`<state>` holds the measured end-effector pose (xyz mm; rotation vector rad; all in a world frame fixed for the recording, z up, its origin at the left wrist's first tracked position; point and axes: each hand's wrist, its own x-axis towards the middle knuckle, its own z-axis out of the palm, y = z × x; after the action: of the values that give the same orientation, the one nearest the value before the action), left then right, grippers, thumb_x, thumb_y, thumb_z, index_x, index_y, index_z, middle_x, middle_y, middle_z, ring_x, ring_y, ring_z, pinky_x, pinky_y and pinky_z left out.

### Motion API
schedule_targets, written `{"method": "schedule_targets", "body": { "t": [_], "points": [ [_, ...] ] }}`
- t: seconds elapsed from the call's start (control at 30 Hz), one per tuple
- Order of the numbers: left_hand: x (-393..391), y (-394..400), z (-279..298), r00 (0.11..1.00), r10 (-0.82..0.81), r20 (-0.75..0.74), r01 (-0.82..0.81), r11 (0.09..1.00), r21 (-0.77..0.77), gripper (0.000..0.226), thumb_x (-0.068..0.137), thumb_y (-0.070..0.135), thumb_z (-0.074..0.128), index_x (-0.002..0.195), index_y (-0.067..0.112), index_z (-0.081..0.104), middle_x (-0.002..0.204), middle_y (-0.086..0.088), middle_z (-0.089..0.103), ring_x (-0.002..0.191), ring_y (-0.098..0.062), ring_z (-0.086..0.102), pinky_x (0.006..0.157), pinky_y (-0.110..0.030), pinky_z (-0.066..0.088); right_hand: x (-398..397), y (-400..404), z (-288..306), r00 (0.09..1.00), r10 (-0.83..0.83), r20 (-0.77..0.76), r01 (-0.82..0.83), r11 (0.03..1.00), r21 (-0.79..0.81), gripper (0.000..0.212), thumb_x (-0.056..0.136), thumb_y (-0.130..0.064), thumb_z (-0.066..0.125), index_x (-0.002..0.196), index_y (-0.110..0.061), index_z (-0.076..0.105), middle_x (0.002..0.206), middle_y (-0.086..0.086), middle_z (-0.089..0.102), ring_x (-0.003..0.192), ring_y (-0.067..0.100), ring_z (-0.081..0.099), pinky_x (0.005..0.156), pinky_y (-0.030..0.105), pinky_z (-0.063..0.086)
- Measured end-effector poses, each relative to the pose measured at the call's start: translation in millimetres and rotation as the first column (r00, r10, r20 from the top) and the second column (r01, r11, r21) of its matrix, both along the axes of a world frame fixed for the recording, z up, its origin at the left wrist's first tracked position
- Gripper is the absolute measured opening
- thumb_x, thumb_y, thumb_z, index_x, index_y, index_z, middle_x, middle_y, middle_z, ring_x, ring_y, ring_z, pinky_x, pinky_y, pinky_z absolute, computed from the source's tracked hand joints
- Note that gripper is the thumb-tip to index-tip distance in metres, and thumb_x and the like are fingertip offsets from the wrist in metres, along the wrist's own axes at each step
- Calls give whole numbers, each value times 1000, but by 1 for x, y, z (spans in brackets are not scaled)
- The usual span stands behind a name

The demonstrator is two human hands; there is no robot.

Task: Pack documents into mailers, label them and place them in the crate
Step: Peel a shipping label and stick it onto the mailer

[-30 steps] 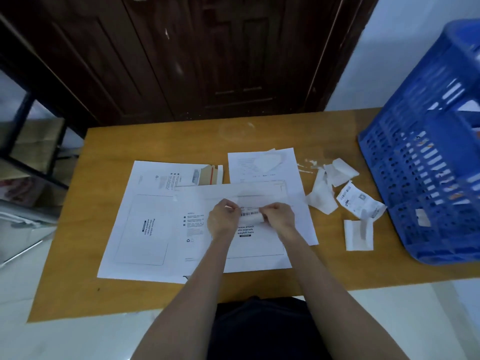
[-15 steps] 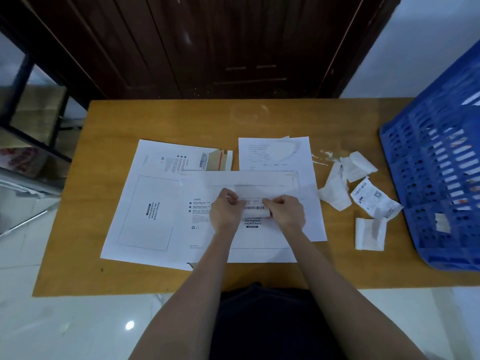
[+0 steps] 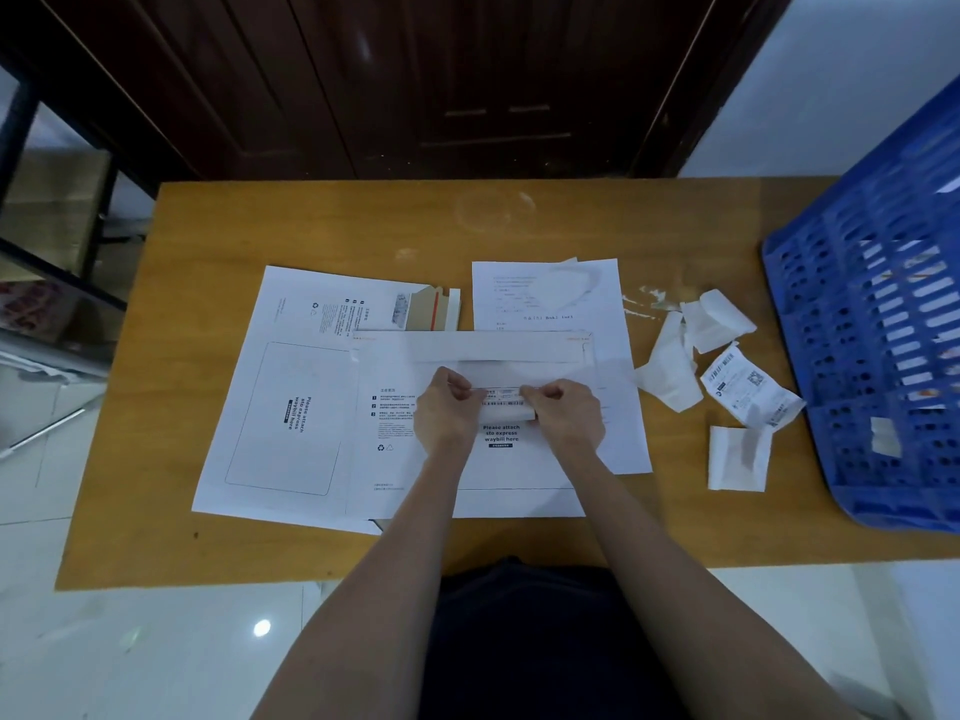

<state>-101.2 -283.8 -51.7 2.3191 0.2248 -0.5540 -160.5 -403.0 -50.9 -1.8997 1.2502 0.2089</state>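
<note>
Fingers of both hands curled in, pinching the two ends of a small barcode label (image 3: 503, 402): left hand (image 3: 444, 413) on its left end, right hand (image 3: 563, 415) on its right end. Label held just above the front mailer (image 3: 467, 475), over the box printed "Please attach sto express waybill here". Cannot tell whether the backing is off yet or whether any edge touches the mailer.

Front mailer lies flat on the worktop (image 3: 208, 226), overlapping a second mailer (image 3: 291, 397) on its left. A printed sheet (image 3: 545, 298) shows behind them. Torn backing scraps (image 3: 696, 345) lie to the right, near the blue crate (image 3: 872, 366) at the worktop's right edge.

Risks, as judged:
- Label lands crooked or outside the printed box if one hand drops first.
- Slack between the two pinches could trap a crease or bubble.
- Adhesive may cling to fingertips and lift a corner on release.
- The mailer rests loose on other paper; it could slide under pressing.
</note>
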Motion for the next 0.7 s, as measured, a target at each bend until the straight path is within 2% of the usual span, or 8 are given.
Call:
{"method": "schedule_targets", "body": {
  "t": [0.43, 0.7],
  "points": [
    [1, -4, -5, 999, 45, -12, -44, 998, 41, 19, 83, 30, 70, 93, 20, 58, 78, 11, 59, 74, -13, 58, 63, -26, 47, 3, 2, -4, 999, 25, -44, -27, 998, -58, 27, 85, -48, 63, 94, -23, 68, 90, -6, 68, 76, 10, 55, 64, 23, 37],
    [3, -7, -6, 997, 66, -29, -63, 995, 78, 18, 82, 28, 70, 92, 19, 58, 80, 9, 62, 75, -15, 58, 62, -26, 45, 4, 2, -6, 998, 32, -62, -37, 996, -79, 26, 85, -48, 63, 92, -23, 67, 83, -8, 62, 75, 11, 55, 58, 22, 34]
  ]
}}
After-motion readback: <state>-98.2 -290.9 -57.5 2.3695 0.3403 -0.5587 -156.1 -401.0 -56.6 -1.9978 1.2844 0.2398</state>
